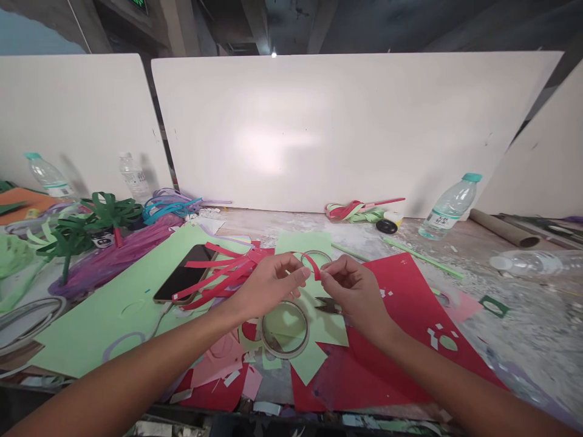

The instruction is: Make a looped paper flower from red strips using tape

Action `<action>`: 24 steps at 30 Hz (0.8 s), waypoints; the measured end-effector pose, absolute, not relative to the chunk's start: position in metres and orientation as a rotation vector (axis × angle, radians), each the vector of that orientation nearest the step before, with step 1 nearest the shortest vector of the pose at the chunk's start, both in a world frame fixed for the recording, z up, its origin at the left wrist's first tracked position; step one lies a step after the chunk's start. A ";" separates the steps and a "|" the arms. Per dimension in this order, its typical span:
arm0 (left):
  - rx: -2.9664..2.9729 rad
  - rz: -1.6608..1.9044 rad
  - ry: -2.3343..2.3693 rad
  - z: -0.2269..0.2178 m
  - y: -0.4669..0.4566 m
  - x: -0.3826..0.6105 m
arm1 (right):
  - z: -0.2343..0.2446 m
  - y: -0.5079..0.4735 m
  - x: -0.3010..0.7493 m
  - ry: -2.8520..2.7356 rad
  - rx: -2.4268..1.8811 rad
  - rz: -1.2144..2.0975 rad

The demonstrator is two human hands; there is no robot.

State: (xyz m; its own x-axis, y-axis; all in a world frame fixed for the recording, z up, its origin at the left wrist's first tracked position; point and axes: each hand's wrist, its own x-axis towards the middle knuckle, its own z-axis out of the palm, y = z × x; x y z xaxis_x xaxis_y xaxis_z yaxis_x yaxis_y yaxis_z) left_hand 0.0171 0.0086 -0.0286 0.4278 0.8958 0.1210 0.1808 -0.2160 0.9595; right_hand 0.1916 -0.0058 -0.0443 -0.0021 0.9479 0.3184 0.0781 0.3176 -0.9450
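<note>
No writing can be read with certainty.
The standing bottle at right carries a label with dark characters, which are too small and soft for reading. Printing on the left bottle and the middle bottle is also not legible, nor are the white marks on the dark cup or the green sign above.

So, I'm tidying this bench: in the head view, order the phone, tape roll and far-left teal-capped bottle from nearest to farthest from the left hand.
1. Tape roll, on the wearer's side of the left hand
2. Phone, to the hand's left
3. Bottle, far left, at the back
</note>
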 end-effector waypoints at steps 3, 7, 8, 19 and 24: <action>1.664 0.822 0.944 -0.028 0.009 0.019 | -0.049 -0.006 0.191 -1.447 -0.989 0.867; 1.673 0.848 0.965 -0.027 0.007 0.021 | -0.053 -0.006 0.191 -1.496 -0.958 0.839; 1.673 0.852 0.972 -0.027 0.007 0.021 | -0.053 -0.006 0.191 -1.503 -0.955 0.838; 1.754 0.977 1.024 -0.033 0.011 0.019 | -0.049 -0.010 0.193 -1.570 -0.975 0.999; 1.797 0.971 0.996 -0.034 0.011 0.019 | -0.048 -0.009 0.192 -1.523 -1.031 1.066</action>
State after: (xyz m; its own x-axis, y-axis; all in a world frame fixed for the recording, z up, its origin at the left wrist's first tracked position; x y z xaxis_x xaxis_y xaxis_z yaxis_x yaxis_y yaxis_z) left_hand 0.0190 0.0115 -0.0342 0.3834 0.8967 0.2214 0.2440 -0.3295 0.9121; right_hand 0.1923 -0.0088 -0.0481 -0.1677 0.9568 0.2377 0.1038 0.2569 -0.9609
